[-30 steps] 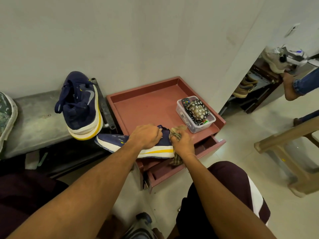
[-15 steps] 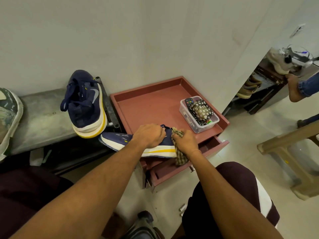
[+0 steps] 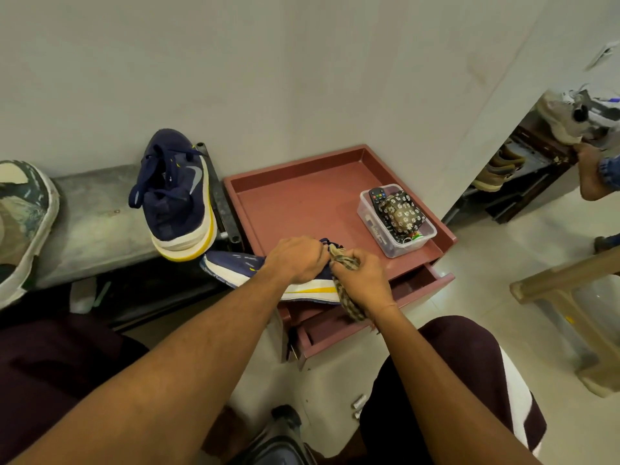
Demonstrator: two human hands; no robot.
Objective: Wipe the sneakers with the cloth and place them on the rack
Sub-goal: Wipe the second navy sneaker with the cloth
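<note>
A navy sneaker [image 3: 235, 266] with a white and yellow sole lies on its side across the front edge of the red-brown tray table [image 3: 302, 199]. My left hand [image 3: 297, 260] grips its upper from above. My right hand [image 3: 364, 280] clutches a checked brown cloth [image 3: 349, 302] against the sneaker's heel end, with the cloth's tail hanging below. The second navy sneaker [image 3: 177, 196] stands tilted on the grey bench [image 3: 97, 223] to the left. A shoe rack [image 3: 510, 172] with brown shoes on it shows at the right, past the wall corner.
A clear plastic box [image 3: 397, 226] with a remote and a flowered pouch sits on the tray table's right side, and a drawer [image 3: 396, 290] below is pulled open. Another person's foot [image 3: 590, 176] is by the rack. A wooden stool [image 3: 570, 297] stands at right. A patterned shoe [image 3: 23, 223] lies far left.
My right hand with the cloth has shifted slightly up along the sneaker's heel end. The left hand keeps its hold on the sneaker.
</note>
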